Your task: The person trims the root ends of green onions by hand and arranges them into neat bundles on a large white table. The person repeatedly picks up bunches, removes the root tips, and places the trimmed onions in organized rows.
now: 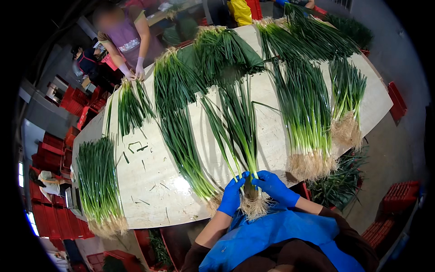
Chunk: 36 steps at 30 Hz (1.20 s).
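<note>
In a blue glove, my left hand [233, 193] grips the pale stalks of a few green onions [222, 139] just above their roots. My right hand [274, 187], gloved alike, closes on a thicker bunch of green onions [245, 131] beside them. Bushy tan roots [255, 206] hang below both hands, over the table's near edge, and the leaves reach away across the tabletop [149, 190]. Left of my hands lies a long row of green onions [181, 149]. On the right rests a broad pile of green onions [304, 115], roots towards me.
A neat stack of onions [98, 183] lies far left, a smaller bundle [347, 98] far right. Across the table a person [136, 37] in pale gloves handles onions [131, 105]. More piles [221, 51] line the far side. Red crates [51, 217] and a leaf-filled crate [334, 183] stand around.
</note>
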Motion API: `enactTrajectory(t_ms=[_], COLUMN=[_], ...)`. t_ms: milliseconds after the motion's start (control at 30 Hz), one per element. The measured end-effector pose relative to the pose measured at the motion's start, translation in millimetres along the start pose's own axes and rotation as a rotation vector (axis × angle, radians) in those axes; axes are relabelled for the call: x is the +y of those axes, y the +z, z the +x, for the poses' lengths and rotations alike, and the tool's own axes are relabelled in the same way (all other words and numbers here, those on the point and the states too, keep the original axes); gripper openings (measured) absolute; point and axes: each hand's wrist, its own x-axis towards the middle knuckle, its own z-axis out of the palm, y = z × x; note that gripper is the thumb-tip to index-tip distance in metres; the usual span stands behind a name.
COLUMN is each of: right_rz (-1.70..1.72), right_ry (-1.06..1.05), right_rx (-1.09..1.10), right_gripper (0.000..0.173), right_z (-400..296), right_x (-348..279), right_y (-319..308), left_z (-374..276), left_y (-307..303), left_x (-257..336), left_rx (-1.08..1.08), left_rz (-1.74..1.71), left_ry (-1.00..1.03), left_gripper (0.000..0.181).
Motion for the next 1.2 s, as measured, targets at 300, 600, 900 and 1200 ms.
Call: enactTrajectory(t_ms=[300,600,900,1200], right_rz=[-0.575,-0.524,-0.618,-0.52], right_ry=[-0.151,-0.244,0.028,0.113], right_rx=[-0.06,-0.158,0.225,0.13], right_gripper=[0.04,0.033,0.046,0.03], right_z=[-2,-28,12,51], right_x=[0,-46,19,70], right_y=[25,33,13,10], left_z=[-13,-41,-5,21], left_y=[2,10,-89,-6], left_x=[12,38,30,-5], left_rx=[-0.077,-0.089,0.504,0.128], left_rz=[-0.077,0.009,0.652,0.968], left_ry=[-0.145,0.089,0.148,0.175], left_gripper=[0.038,0.043,0.07,0.069])
